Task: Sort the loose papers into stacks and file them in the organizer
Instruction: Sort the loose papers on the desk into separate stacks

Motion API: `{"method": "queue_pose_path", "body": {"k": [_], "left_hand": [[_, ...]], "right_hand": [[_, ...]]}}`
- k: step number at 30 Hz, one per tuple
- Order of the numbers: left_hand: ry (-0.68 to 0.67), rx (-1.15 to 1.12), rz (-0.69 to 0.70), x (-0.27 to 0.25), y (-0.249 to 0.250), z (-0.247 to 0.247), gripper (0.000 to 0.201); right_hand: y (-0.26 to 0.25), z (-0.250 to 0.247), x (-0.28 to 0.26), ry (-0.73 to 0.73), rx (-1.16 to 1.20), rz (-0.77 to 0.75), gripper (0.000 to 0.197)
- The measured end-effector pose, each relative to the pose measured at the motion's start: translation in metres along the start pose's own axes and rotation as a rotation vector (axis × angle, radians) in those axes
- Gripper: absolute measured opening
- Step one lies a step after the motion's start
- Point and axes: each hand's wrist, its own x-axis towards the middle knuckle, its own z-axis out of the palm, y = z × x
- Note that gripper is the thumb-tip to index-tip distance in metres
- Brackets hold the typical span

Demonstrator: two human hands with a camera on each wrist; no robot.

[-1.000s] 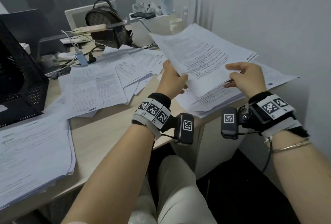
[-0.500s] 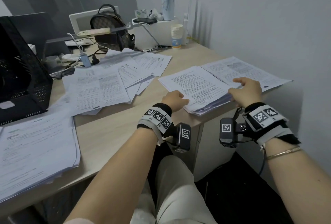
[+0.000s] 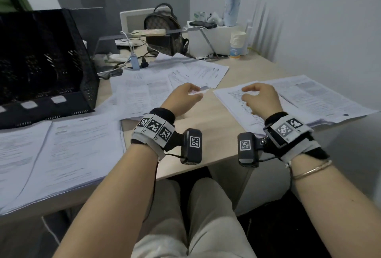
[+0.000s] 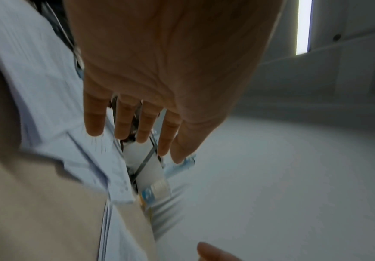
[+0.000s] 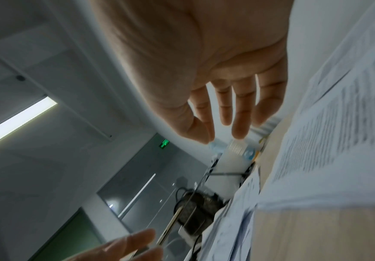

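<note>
While both hands hover empty over the desk (image 3: 208,125), the left hand (image 3: 181,98) and right hand (image 3: 260,99) with fingers loosely spread, the risks lie close by. Reaching carelessly could nudge the right stack (image 3: 305,101), which overhangs the desk's right edge, onto the floor. The loose papers (image 3: 165,78) fanned mid-desk could mix with it. At the front-left corner lies another stack (image 3: 61,154). The black mesh organizer (image 3: 47,68) at the left edge appears to hold no papers, though its dark interior is hard to read.
</note>
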Motion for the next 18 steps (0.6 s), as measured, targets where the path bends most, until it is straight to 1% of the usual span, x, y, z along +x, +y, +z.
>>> {"method": "queue_pose_path", "body": {"k": [2, 5, 9, 11, 13, 15, 18], "left_hand": [[0.040, -0.006, -0.024, -0.002, -0.012, -0.018, 0.037], [0.104, -0.020, -0.052, -0.003, -0.028, -0.041, 0.035], [0.161, -0.038, -0.101, -0.010, -0.051, -0.069, 0.034], [0.223, -0.049, -0.103, -0.015, -0.064, -0.083, 0.029], [0.289, -0.053, -0.099, -0.020, -0.075, -0.095, 0.024], [0.333, -0.058, -0.115, -0.025, -0.084, -0.106, 0.024], [0.365, -0.072, -0.149, -0.029, -0.094, -0.117, 0.025]], "right_hand": [[-0.010, 0.020, -0.001, -0.045, 0.011, -0.023, 0.016], [-0.023, 0.048, -0.001, -0.070, 0.042, -0.066, 0.016], [-0.040, 0.084, -0.002, -0.156, 0.012, -0.126, 0.017], [-0.051, 0.102, -0.004, -0.249, -0.010, -0.156, 0.015], [-0.060, 0.119, -0.007, -0.394, -0.077, -0.195, 0.013], [-0.064, 0.137, -0.009, -0.536, -0.154, -0.233, 0.013], [-0.067, 0.157, -0.011, -0.684, -0.268, -0.272, 0.019]]}}
